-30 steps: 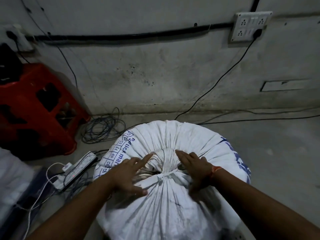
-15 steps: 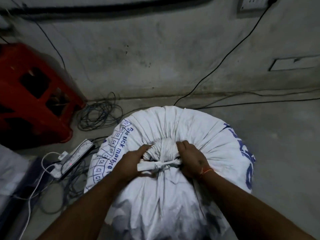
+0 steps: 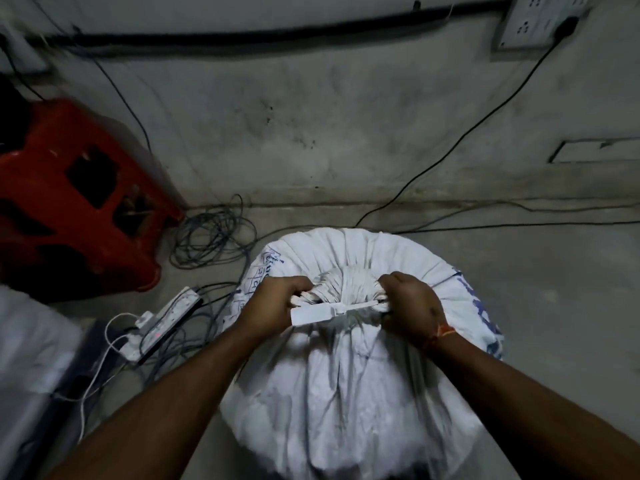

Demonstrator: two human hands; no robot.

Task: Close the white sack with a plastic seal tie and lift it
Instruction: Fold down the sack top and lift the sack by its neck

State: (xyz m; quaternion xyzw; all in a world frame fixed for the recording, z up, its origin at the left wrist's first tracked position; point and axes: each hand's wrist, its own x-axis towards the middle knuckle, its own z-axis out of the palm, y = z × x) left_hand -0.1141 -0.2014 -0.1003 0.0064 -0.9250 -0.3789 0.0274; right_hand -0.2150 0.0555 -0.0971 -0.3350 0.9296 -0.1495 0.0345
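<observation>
A full white sack (image 3: 346,386) with blue print stands on the floor in front of me. Its mouth is bunched into a neck (image 3: 349,285), and a white plastic seal tie (image 3: 318,311) runs around that neck, its flat tag sticking out to the left. My left hand (image 3: 273,303) is fisted on the left side of the bunched neck. My right hand (image 3: 412,306), with an orange thread at the wrist, is fisted on the right side. Both grips sit just above the tie.
A red plastic stool (image 3: 72,202) lies by the wall at left. Coiled cables (image 3: 211,237) and a white power strip (image 3: 162,323) lie on the floor left of the sack. Black cords run along the wall to a socket board (image 3: 540,19). Another pale sack (image 3: 27,358) sits far left.
My hands went from lying flat on the sack top to clenching the bunched neck on both sides. The view has shifted, and the sack top looks pulled up.
</observation>
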